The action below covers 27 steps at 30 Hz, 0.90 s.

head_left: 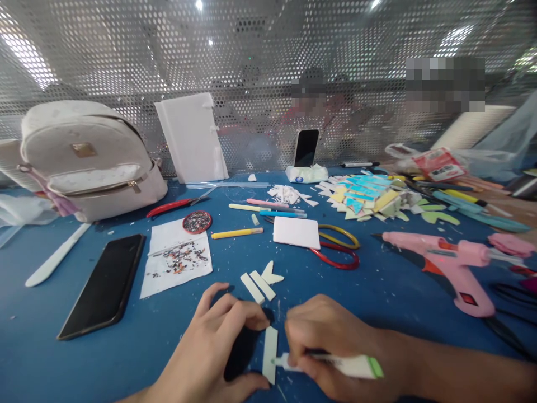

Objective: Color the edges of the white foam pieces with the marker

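My left hand (218, 347) is at the bottom centre of the blue table (377, 291), fingers curled and pinching the ends of a small white foam strip (269, 347) that lies flat. My right hand (331, 341) is closed round a white cutter with a green end (356, 366), its tip touching the strip's lower end. Just beyond the hands lie two more white strips (258, 285) and a small white arrow-shaped piece (271, 274).
A black phone (104, 285) and paper with glitter (176, 263) lie left. Red-and-yellow scissors (339, 249), a white foam block (296, 232), pens and a pink glue gun (448, 263) sit ahead and right. A white backpack (84, 157) stands back left. Coloured foam scraps (369, 196) pile up at the back.
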Tool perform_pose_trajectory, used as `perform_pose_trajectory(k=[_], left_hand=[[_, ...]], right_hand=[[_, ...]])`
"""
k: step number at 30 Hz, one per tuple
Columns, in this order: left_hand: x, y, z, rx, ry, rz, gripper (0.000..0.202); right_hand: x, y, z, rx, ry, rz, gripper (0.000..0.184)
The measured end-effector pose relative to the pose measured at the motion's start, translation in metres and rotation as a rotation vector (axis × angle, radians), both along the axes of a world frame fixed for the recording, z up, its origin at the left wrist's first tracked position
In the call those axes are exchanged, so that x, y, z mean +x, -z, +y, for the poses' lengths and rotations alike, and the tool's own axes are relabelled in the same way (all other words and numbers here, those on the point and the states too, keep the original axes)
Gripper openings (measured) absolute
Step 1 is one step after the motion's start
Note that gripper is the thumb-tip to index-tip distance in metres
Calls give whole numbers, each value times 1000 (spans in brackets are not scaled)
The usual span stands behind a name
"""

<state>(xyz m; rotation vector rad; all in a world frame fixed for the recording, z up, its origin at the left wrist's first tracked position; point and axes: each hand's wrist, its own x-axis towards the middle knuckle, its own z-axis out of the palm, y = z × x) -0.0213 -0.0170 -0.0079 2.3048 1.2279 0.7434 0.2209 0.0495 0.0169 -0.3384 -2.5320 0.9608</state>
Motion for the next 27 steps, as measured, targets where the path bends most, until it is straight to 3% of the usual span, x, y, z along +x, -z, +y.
perform_pose_trajectory(k=[3,7,11,15,21,27], left_hand=[[0,-1,-1,9,-2,12,55],[0,-1,-1,27,-2,17,56],[1,0,-1,35,-1,36,55],[-2,-9,1,108,14,31,53],[-17,-32,15,204,-197,172,48],[-22,-25,30,172,-234,233,59]], right_hand=[[-1,-1,0,-4,139,-57,36],[-3,-4,-1,-20,-43,-17,40],[-1,-4,-3,-57,68,13,49],[6,-1,0,-149,70,196,48],[8,-2,6,-364,227,262,40],[6,-4,5,-419,237,245,41]])
